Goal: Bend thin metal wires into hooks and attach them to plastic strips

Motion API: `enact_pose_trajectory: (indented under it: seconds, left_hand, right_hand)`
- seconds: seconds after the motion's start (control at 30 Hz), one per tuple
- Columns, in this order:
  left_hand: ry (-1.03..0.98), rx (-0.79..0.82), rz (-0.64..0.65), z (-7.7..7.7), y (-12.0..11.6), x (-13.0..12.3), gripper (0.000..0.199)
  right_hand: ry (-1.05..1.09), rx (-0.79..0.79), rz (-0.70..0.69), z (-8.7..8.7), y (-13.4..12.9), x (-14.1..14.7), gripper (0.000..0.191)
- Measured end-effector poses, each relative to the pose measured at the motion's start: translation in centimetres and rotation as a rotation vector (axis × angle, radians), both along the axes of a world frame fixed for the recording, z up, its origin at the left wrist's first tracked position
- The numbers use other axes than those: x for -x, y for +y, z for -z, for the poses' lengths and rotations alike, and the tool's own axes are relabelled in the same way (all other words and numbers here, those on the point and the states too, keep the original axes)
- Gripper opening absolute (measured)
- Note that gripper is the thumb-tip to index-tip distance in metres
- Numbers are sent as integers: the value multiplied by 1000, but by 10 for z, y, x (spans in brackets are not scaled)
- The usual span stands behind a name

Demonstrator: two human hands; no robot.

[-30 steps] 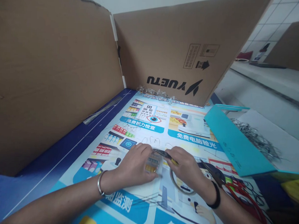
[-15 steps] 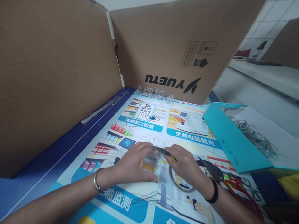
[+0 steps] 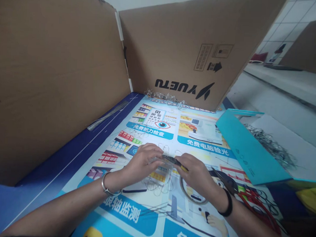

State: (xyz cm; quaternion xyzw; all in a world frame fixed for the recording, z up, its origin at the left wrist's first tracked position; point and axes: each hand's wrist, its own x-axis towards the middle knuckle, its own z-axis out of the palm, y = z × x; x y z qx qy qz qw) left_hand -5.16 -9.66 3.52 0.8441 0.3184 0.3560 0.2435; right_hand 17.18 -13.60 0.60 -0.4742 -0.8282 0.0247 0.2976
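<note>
One plain cardboard panel (image 3: 58, 80) stands at the far left. At its foot, on the blue margin of the printed sheet (image 3: 68, 163), lies one bundle of straight wires (image 3: 107, 115); its count cannot be made out. A second cardboard panel (image 3: 181, 50) stands behind, lettered YUETU upside down, with one heap of bent wire pieces (image 3: 165, 97) along its base, too tangled to count.

The left hand (image 3: 143, 163), with one silver bangle (image 3: 105, 184) on its wrist, has its fingers bent and thumb drawn up close beside the tip of the pliers; whether it pinches a wire there cannot be told. Several fine wire loops (image 3: 159, 186) show just below it, and several loose straight wires (image 3: 154, 211) lie nearer the wearer, crossing one another.

One pair of pliers (image 3: 173, 161) is gripped in the right hand (image 3: 195, 171), fingers closed round the handles, the nose pointing left between both hands above the sheet. One grey ring (image 3: 184, 192) lies below that hand. Further right is one red-handled tool (image 3: 251, 197), partly hidden by the forearm.

One teal box (image 3: 250, 153) rests at the right, containing one uncounted tangle of wire (image 3: 271, 143). One bottle (image 3: 278, 53) stands on the ledge (image 3: 286, 81) beyond
</note>
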Motion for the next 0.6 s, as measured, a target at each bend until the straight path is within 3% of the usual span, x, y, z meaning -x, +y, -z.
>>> enact_pose_trajectory:
  seconds: [0.37, 0.6]
  left_hand:
    - [1, 84, -126, -8, -2, -4, 9]
    - [8, 162, -107, -7, 0, 3, 9]
  right_hand:
    - [-41, 34, 9, -3, -2, 0, 15]
    - [-68, -124, 27, -14, -2, -8, 17]
